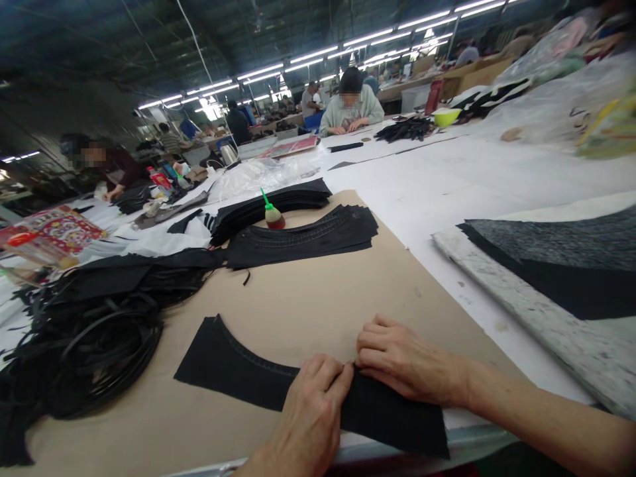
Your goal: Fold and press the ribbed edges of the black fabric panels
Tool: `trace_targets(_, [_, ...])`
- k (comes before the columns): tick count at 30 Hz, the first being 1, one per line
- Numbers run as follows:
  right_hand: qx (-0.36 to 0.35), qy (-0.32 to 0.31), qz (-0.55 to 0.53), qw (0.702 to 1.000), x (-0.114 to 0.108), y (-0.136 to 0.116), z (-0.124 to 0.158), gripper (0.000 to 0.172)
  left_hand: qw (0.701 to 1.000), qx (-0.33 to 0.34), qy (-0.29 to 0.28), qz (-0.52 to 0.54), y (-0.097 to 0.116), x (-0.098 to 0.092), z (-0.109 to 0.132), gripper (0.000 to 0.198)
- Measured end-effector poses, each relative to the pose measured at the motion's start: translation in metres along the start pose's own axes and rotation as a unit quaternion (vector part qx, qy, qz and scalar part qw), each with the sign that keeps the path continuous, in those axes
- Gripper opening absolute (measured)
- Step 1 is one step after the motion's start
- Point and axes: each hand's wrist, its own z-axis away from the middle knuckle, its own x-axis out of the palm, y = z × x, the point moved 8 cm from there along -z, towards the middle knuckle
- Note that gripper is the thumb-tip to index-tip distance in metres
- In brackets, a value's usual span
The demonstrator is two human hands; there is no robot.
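Observation:
A black curved piece of material [238, 371] lies on brown paper [298, 305] at the table's front edge. Its concave upper edge carries a narrow ridged band along the left part. My left hand [318, 397] rests over the middle of the piece, fingers closed at the curved edge. Just to the right, my right hand [402, 361] has its fingers bent together on the same edge, thumb side close to my left fingertips. Both hands pinch the black piece there; the exact grip of the fingertips is partly hidden.
Behind lie a stack of similar black pieces [303, 238] and a green-tipped glue bottle [274, 216]. A heap of black strips [99, 331] spreads at left. On the right, a speckled slab [527, 338] bears dark fabric [571, 265]. A co-worker [352, 106] sits across the table.

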Motion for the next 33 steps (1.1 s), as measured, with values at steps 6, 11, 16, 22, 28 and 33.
trace_targets(6, [0.017, 0.006, -0.040, 0.999, -0.005, 0.007, 0.004, 0.009, 0.991, 0.079, 0.043, -0.103, 0.015, 0.000, 0.005, 0.042])
trace_targets(11, [0.030, -0.004, -0.067, 0.997, -0.009, 0.016, 0.011, 0.008, 0.992, 0.056, 0.054, -0.096, 0.014, -0.004, 0.000, 0.041])
trace_targets(16, [0.012, -0.004, -0.047, 0.999, -0.013, 0.016, 0.014, 0.013, 0.995, 0.023, 0.031, -0.094, 0.014, -0.002, -0.006, 0.048])
trace_targets(22, [-0.013, 0.002, 0.001, 1.000, -0.018, 0.011, 0.018, 0.017, 0.992, 0.026, 0.018, -0.123, 0.015, 0.002, -0.010, 0.045])
trace_targets(28, [-0.034, 0.014, 0.023, 0.999, -0.014, 0.012, 0.023, 0.021, 0.985, 0.064, 0.058, -0.147, 0.021, 0.001, -0.010, 0.043])
trace_targets(33, [-0.043, 0.012, 0.037, 0.998, -0.012, 0.010, 0.023, 0.028, 0.994, 0.050, 0.013, -0.097, 0.016, 0.010, -0.013, 0.043])
